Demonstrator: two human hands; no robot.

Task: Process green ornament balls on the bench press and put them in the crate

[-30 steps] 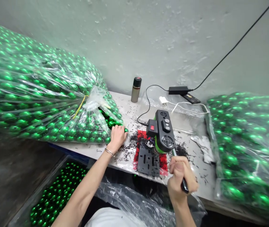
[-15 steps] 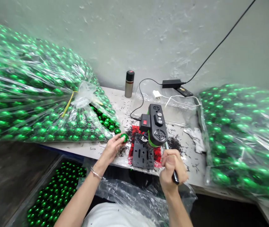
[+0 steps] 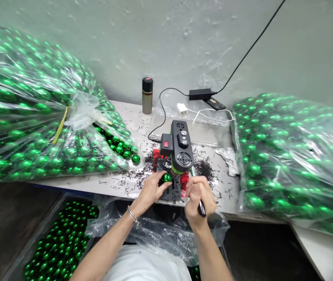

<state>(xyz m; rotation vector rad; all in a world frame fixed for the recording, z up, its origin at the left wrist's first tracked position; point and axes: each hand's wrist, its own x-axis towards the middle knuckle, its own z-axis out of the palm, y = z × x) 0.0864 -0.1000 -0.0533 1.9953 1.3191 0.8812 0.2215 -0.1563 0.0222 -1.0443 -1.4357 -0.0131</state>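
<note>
Between the thumb and fingers of my left hand (image 3: 152,189) is a shiny green bauble (image 3: 166,177). It sits over the black slotted base plate (image 3: 169,194), below the head of a small black bench drill press (image 3: 180,144). My right hand (image 3: 200,201) is closed around the black-ended lever handle (image 3: 202,209) at the machine's right side. What lies directly under the drill head is partly hidden by the head itself. Left of the machine, a loose green bauble (image 3: 136,159) lies at the mouth of a large clear bag of baubles (image 3: 34,128).
Another full bag (image 3: 295,168) stands at the right, beside a white glove (image 3: 228,159). Behind the machine are a bottle (image 3: 147,96), a power adapter (image 3: 200,94) and a white plug (image 3: 182,108). Dark shavings (image 3: 203,170) litter the table. Below sits a bin of baubles (image 3: 62,238).
My left hand has carried the green bauble from the bag's mouth rightward onto the machine's base plate. The right hand keeps its hold on the lever. The whole view has shifted slightly.
</note>
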